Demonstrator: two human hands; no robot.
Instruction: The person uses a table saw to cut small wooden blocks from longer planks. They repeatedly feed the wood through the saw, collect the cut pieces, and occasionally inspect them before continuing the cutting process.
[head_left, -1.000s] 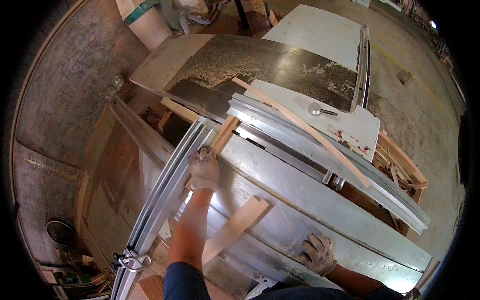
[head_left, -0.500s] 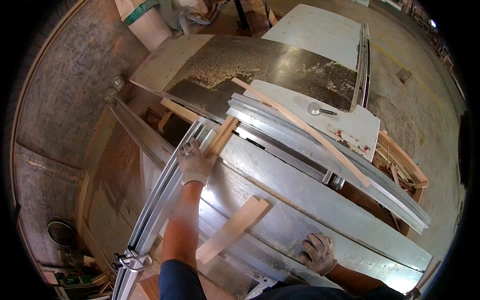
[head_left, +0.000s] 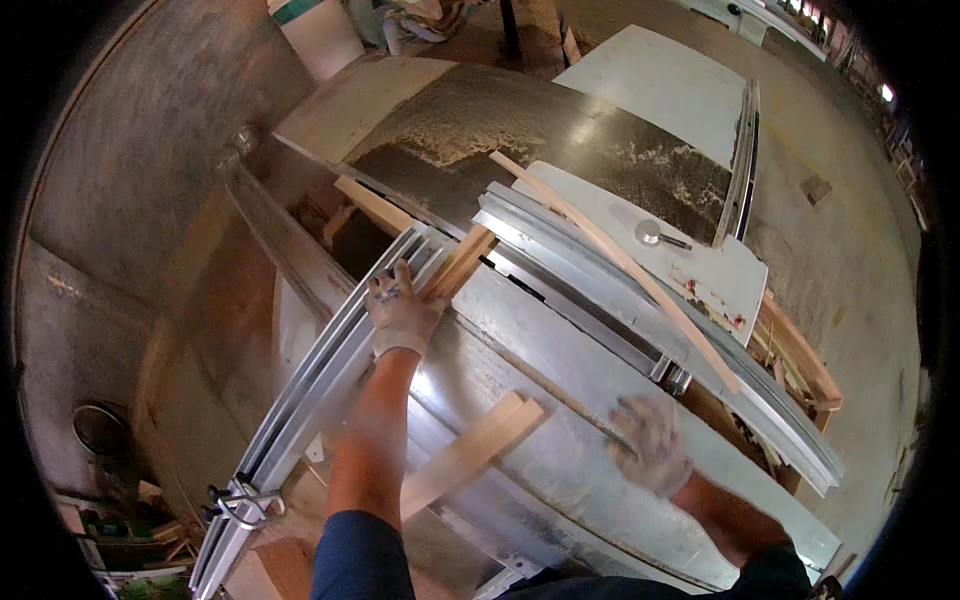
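My left hand (head_left: 400, 318), in a pale work glove, lies at the long aluminium rail (head_left: 330, 375). Its fingers reach over the rail's edge, and its thumb is on the other side of a short wooden strip (head_left: 462, 262). That strip slants from the hand toward the far metal beam; its near end is covered by the glove. My right hand (head_left: 652, 447), also gloved, is above the grey metal machine table (head_left: 560, 330), its fingers smeared by motion. Between my arms, two light wooden pieces (head_left: 475, 450) lie side by side, slanting across the table.
A long thin wooden strip (head_left: 620, 255) rests across the aluminium beam (head_left: 600, 270). Beyond it, a round-headed metal tool (head_left: 650, 234) lies on a white panel (head_left: 560, 190). A clamp (head_left: 243, 505) sits on the rail's near end. Wood offcuts fill a box (head_left: 800, 350) at right.
My right hand has moved away from my body, toward the middle of the table, and is blurred now. My left hand stays at the rail and strip. The whole view has shifted slightly.
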